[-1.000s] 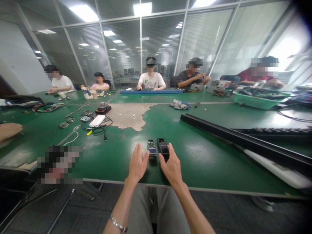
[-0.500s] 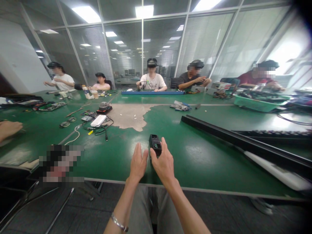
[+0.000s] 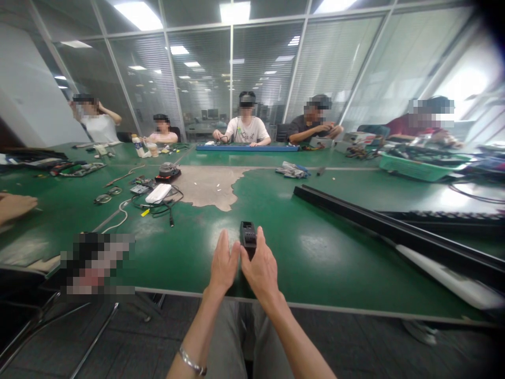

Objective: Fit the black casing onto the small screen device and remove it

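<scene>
In the head view, my right hand [image 3: 260, 269] grips a small black rectangular device [image 3: 248, 234] just above or on the green table [image 3: 335, 221]; I cannot tell which. Its thumb lies along the near left side and its fingers along the right. Recessed openings show in the far end of the device, while my hand covers the near end. To the left, my left hand [image 3: 224, 265] is open and held upright, fingers stretched out and nothing in it. Its thumb comes close to my right thumb.
Long black rails [image 3: 374, 221] slant across the right side, with a white strip [image 3: 445, 276] beneath. A white adapter [image 3: 158, 193] with cables, glasses [image 3: 108, 195], gloves [image 3: 292, 170] and a green basket [image 3: 426, 167] lie farther off. Several people sit around the table.
The black device has turned slightly in my right hand and now points straighter away from me. My left hand has barely moved. Across the table, a person at the left has raised both hands to their head.
</scene>
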`<state>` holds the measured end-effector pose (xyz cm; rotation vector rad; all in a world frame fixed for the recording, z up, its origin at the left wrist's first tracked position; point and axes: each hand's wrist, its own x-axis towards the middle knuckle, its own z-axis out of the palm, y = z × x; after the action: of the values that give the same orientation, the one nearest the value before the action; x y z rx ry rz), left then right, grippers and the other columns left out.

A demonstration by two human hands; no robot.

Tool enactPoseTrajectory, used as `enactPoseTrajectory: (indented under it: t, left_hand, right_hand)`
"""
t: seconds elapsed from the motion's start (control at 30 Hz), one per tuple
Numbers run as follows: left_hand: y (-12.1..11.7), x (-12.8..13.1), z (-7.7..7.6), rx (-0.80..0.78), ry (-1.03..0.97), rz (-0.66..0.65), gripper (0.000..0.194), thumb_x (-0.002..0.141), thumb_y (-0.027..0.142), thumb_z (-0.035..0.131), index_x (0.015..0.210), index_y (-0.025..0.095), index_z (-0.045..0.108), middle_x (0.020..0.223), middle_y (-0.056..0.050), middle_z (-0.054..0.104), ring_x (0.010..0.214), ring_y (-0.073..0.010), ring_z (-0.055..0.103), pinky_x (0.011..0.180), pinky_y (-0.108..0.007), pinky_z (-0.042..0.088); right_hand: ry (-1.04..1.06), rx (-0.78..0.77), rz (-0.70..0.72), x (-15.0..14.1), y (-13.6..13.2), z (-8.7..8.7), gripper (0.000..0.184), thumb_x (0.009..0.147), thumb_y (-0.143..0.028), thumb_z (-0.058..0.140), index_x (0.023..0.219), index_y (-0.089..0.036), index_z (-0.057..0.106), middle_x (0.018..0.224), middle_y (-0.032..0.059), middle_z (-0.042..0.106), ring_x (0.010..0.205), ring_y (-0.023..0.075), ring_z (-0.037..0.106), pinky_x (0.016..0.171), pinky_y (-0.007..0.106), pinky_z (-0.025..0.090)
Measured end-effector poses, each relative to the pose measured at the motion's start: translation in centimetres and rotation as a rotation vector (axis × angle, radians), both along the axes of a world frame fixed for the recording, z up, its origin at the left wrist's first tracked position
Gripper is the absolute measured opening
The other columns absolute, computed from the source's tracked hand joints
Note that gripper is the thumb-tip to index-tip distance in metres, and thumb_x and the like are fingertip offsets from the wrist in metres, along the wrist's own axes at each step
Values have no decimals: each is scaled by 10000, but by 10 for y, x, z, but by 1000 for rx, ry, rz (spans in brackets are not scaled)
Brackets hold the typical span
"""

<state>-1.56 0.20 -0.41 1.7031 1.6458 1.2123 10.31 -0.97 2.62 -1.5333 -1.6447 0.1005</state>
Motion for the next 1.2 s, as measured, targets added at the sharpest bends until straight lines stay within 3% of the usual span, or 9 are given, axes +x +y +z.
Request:
enactPoseTrajectory:
  t: [0.33, 0.53, 0.9, 1.07, 1.2]
  left_hand:
    - [0, 1, -1, 21, 8, 5, 707, 972, 597, 320, 1509, 139, 288, 1590, -136, 265, 1477, -233, 215, 1213, -422, 190]
    - [1, 1, -2, 16, 3, 3, 711, 978, 598, 304, 1511, 128, 281, 1593, -138, 252, 1480, -224, 208, 1217, -422, 178]
    - [0, 1, 0, 10, -1, 6, 707, 971, 604, 305, 1512, 149, 281, 1594, -130, 256, 1480, -227, 203, 1217, -414, 171]
    - [0, 1, -1, 3, -4, 7, 716, 968, 610, 301, 1511, 142, 283, 1594, -133, 257, 1481, -232, 203, 1216, -414, 174]
    - [0, 0, 1, -12, -24, 6, 733, 963, 623, 305, 1508, 134, 285, 1593, -137, 255, 1479, -236, 211, 1215, -424, 177]
  right_hand:
    - [-73, 22, 14, 4, -3, -24, 736, 929, -406, 471, 1521, -53, 211, 1374, 224, 535, 1150, 323, 581, 935, 462, 494]
    - [-37, 81, 20, 4, 0, -22, 800, 927, -473, 484, 1533, -64, 160, 1490, 229, 404, 1294, 330, 475, 1024, 488, 432]
    - [-1, 22, 28, 0, 6, -27, 738, 939, -445, 444, 1525, -67, 203, 1398, 230, 511, 1178, 333, 573, 946, 479, 487]
    - [12, -7, 12, -1, 7, -20, 739, 923, -426, 473, 1519, -67, 222, 1383, 227, 532, 1162, 319, 594, 931, 458, 500]
    - [64, -10, -3, -1, 9, -1, 747, 901, -411, 508, 1513, -71, 247, 1383, 231, 531, 1180, 328, 589, 944, 467, 492]
